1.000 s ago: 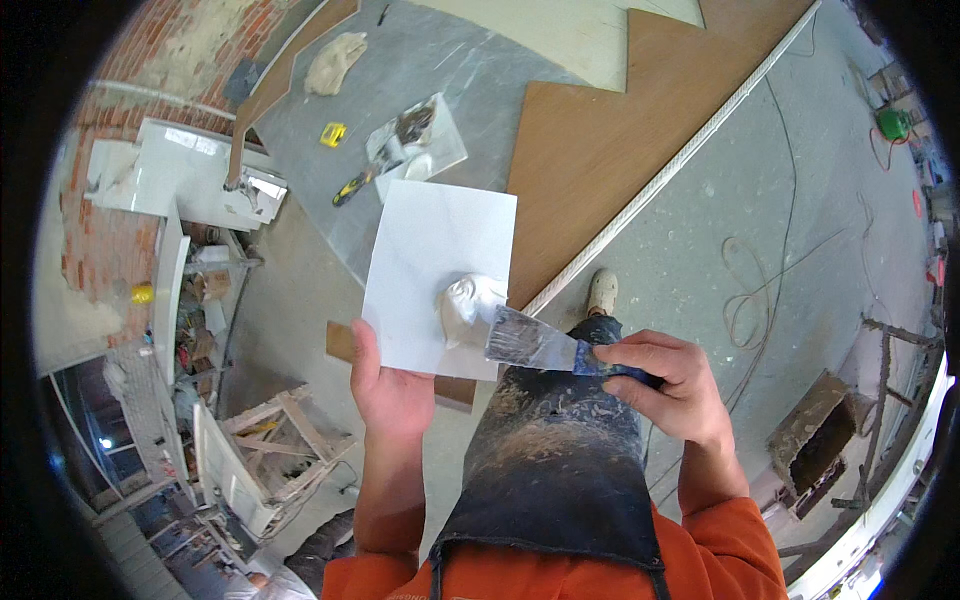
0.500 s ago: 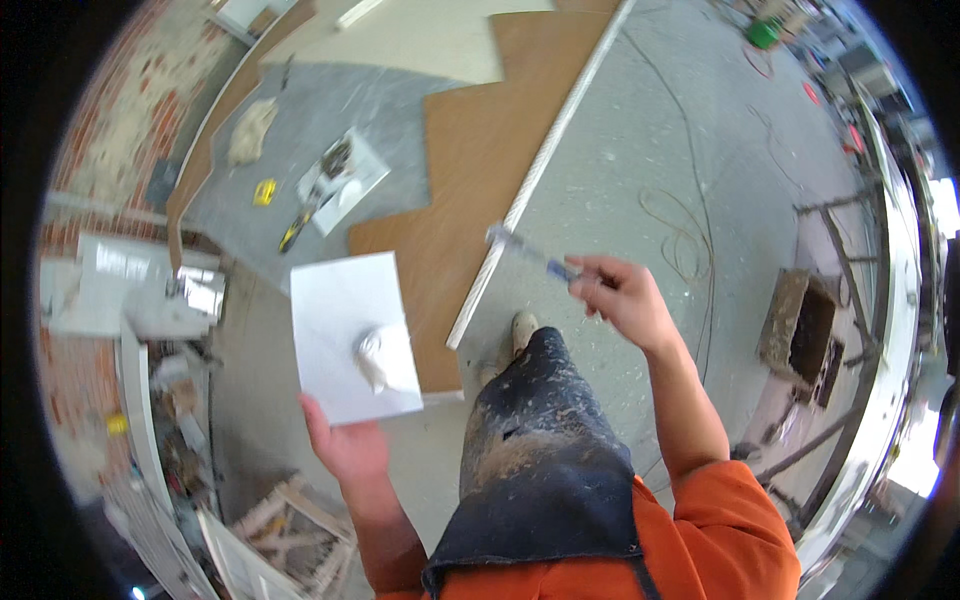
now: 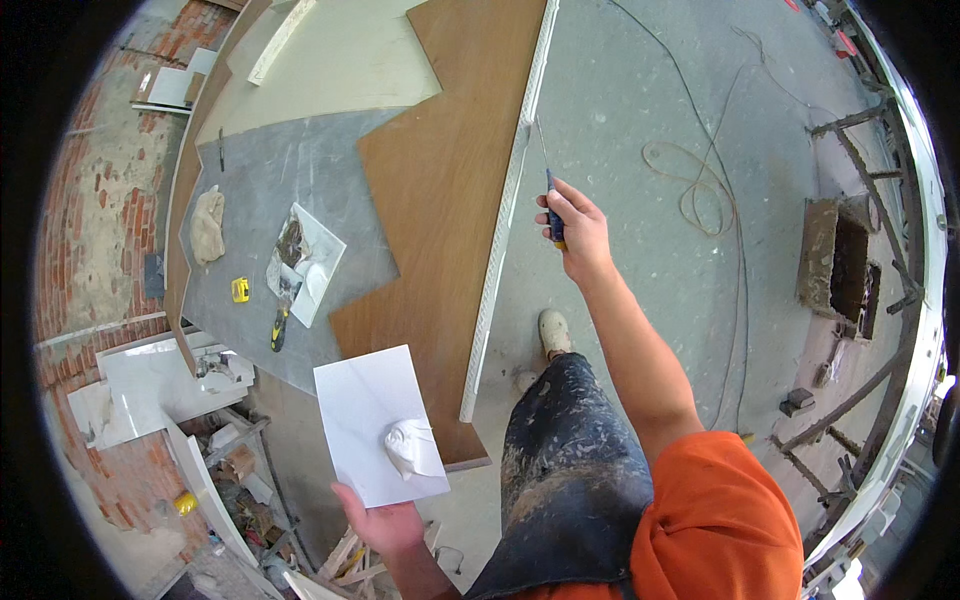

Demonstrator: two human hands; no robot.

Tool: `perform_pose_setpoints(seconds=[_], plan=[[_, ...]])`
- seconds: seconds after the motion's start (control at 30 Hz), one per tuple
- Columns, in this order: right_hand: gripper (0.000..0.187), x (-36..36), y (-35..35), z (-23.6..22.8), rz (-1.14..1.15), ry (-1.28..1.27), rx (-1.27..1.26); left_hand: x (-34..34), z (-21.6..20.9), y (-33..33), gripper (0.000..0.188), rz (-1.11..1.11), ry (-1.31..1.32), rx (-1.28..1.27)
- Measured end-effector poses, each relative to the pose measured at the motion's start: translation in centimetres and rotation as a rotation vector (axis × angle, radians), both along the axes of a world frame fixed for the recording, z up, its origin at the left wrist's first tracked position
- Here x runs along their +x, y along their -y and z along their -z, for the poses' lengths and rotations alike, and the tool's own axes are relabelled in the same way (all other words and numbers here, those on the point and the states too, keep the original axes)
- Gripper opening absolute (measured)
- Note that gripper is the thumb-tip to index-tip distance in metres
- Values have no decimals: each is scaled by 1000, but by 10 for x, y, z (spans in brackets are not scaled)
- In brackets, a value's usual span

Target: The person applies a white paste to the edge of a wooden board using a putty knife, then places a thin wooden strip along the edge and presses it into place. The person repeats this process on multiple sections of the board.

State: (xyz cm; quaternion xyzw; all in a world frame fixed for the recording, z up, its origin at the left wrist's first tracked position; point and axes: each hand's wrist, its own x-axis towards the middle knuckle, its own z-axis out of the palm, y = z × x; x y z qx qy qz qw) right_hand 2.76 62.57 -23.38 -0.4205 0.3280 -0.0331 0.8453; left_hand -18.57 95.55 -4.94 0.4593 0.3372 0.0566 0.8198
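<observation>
My left hand [image 3: 385, 522] supports a white rectangular board [image 3: 360, 410] from below, its thumb at the near edge. On the board sits a dollop of white paste [image 3: 410, 450]. My right hand [image 3: 580, 228], farther forward, grips a putty knife [image 3: 555, 208] by its dark blue handle; the thin blade points away and shows nearly edge-on. Just left of that blade runs the white, rough edge strip [image 3: 497, 230] of a brown zigzag-cut panel [image 3: 440, 160]. I cannot tell whether the blade touches the strip.
On a grey sheet [image 3: 320, 160] lie a cloth [image 3: 208, 225], a yellow tape measure [image 3: 240, 290], a yellow-black-handled tool [image 3: 279, 330] and a smeared white tile [image 3: 325, 255]. Cables [image 3: 715, 150] cross the floor at right, near a crusted trough [image 3: 835, 255]. Scrap fills the lower left.
The putty knife has swung from pointing left to pointing away, and my right hand has moved forward and left. The board sits lower and farther right in view; the whole view has shifted.
</observation>
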Motion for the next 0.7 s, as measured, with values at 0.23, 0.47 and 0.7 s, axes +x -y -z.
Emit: perform_pose_setpoints(seconds=[0.23, 0.47, 0.7], plan=[[41, 13, -12, 12, 14, -53, -131, 14, -3, 5, 69, -3, -54, 53], [37, -12, -24, 33, 40, -139, -267, 15, -1, -12, 69, 65, 2, 28], [39, -56, -30, -3, 132, -97, -250, 13, 9, -55, 69, 240, 64, -105]])
